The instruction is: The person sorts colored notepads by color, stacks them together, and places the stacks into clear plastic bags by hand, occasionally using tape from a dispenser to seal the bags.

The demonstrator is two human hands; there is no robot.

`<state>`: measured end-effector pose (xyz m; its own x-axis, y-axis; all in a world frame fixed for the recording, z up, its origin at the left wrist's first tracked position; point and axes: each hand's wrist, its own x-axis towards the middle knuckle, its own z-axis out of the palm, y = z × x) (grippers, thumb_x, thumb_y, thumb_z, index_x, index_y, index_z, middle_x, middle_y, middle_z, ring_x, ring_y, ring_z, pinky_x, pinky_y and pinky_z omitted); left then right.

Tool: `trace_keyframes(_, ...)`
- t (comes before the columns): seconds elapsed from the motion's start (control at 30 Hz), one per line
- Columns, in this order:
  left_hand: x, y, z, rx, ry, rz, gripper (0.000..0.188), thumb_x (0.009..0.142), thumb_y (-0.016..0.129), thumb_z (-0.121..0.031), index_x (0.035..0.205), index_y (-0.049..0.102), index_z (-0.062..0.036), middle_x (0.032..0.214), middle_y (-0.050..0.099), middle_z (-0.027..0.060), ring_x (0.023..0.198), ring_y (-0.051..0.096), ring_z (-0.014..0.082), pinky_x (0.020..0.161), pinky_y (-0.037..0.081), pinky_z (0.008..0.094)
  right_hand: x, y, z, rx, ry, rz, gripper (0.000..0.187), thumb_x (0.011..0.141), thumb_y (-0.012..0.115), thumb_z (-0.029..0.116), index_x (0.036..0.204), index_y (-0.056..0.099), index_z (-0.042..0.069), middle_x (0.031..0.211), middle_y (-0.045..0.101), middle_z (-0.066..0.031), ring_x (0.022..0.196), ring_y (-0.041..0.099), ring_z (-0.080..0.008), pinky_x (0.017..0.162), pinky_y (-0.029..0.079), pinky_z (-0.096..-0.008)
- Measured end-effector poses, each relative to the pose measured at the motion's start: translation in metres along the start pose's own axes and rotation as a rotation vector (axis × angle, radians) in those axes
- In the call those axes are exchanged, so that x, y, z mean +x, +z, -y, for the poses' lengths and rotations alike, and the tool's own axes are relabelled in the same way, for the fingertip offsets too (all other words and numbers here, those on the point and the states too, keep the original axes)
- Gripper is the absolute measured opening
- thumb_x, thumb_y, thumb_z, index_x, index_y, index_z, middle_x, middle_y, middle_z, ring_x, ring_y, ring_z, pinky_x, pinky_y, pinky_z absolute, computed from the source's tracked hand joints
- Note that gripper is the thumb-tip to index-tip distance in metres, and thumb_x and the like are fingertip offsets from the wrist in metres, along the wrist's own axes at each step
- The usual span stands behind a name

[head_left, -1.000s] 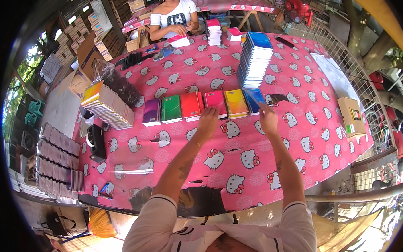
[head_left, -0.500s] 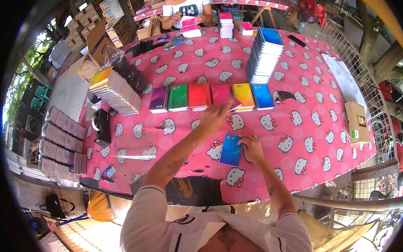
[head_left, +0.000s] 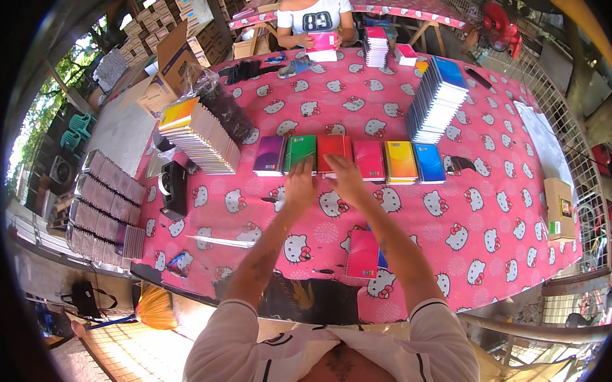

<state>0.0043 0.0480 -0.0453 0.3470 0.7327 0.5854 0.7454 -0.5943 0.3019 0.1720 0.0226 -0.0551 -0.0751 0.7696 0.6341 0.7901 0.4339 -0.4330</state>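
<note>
A row of small spiral notebooks lies across the table: purple (head_left: 270, 154), green (head_left: 301, 149), red (head_left: 335, 145), pink (head_left: 368, 158), yellow (head_left: 401, 161) and blue (head_left: 429, 163). My left hand (head_left: 301, 184) reaches to the lower edge of the green notebook, its fingers stretched over it. Beside it, my right hand (head_left: 347, 178) lies over the lower part of the red one, fingers apart. Closer to me a loose pink notebook (head_left: 363, 254) sits on a blue notebook (head_left: 382, 258), mostly covered by the pink one and my right forearm.
Tall stacks of blue notebooks (head_left: 437, 99) and yellow-orange-topped notebooks (head_left: 199, 137) flank the row. A black tape dispenser (head_left: 174, 190) stands at left; a cardboard box (head_left: 559, 209) is at right. Across the table, another person (head_left: 315, 19) holds pink notebooks. Wrapped bundles (head_left: 104, 205) stand by the left edge.
A pink notebook has come to lie on the near blue one. My right hand has left the blue notebook for the red one; my left has moved from the pink notebook to the green.
</note>
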Motion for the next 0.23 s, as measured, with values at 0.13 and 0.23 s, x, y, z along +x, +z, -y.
trace_keyframes(0.13,-0.003,0.005,0.085,0.118,0.184,0.155,0.047,0.086,0.065,-0.01,0.131,0.056,-0.0066,0.117,0.066,0.0219,0.101,0.066,0.039,0.084,0.055,0.0449,0.002,0.04,0.031,-0.254,0.075,0.174,0.064,0.078,0.076,0.019,0.138,0.054,0.015,0.109,0.059,-0.0103,0.11,0.057,-0.0257,0.088,0.044,-0.0446)
trace_keyframes(0.23,0.026,-0.044,0.044,-0.115,-0.215,0.593,0.063,0.086,0.069,-0.012,0.145,0.049,-0.0185,0.132,0.062,0.0191,0.122,0.06,0.032,0.101,0.049,0.0363,-0.021,0.002,0.007,-0.133,0.237,0.293,0.071,0.077,0.077,0.02,0.142,0.05,0.015,0.118,0.057,-0.0084,0.116,0.054,-0.0236,0.093,0.041,-0.0465)
